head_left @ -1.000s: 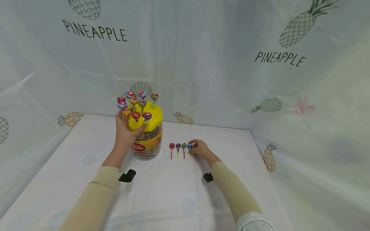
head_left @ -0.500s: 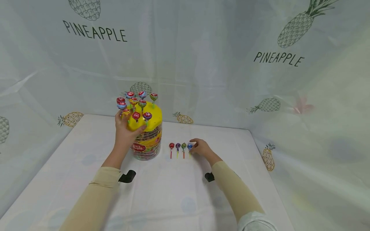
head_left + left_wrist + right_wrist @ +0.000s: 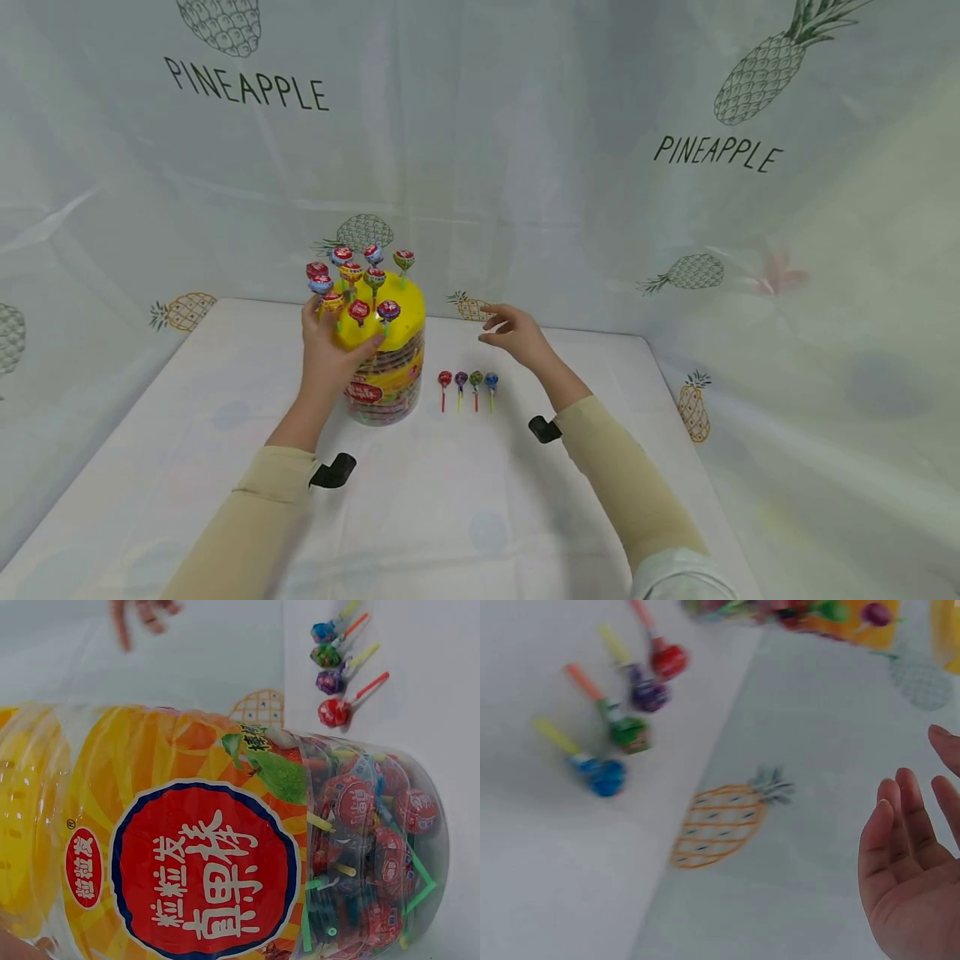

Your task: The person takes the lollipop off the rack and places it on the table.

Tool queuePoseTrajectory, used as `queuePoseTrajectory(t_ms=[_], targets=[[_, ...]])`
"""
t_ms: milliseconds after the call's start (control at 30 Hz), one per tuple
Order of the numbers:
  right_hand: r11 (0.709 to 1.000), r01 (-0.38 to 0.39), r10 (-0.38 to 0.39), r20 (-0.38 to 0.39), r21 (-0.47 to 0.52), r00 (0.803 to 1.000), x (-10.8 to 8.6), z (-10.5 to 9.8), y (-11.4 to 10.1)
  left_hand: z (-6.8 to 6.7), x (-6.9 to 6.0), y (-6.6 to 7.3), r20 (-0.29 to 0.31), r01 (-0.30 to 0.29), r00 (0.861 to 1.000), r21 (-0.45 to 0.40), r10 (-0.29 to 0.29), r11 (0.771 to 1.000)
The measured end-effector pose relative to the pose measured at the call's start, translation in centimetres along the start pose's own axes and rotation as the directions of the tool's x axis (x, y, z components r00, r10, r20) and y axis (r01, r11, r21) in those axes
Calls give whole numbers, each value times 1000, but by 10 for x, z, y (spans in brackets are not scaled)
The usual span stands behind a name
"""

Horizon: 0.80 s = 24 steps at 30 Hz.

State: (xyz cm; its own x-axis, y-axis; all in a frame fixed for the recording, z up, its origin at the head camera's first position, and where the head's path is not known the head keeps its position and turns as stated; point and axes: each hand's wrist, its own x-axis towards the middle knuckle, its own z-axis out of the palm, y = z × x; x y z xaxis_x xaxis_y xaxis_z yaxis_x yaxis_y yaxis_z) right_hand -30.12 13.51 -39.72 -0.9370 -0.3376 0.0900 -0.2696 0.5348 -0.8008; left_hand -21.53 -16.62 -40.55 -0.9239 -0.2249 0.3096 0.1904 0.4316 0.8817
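- The left hand has its grip curled round the edge of the yellow lid, thumb on the near side.
- Under that lid, the candy jar stands on the counter; upright lollipops sprout from the top.
- Beside it lie red, purple, green and blue lollipops.
- The right hand hovers beyond them, its grip loosely parted, holding nothing.

four loose lollipops lie on the table right of the jar, whose lid bears standing lollipops.
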Motion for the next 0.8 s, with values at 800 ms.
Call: queuePoseTrajectory(t_ms=[800], targets=[[859, 473, -480, -14, 196, 877, -12, 0, -133, 4, -31, 13, 74, -4, 997, -73, 10, 997]])
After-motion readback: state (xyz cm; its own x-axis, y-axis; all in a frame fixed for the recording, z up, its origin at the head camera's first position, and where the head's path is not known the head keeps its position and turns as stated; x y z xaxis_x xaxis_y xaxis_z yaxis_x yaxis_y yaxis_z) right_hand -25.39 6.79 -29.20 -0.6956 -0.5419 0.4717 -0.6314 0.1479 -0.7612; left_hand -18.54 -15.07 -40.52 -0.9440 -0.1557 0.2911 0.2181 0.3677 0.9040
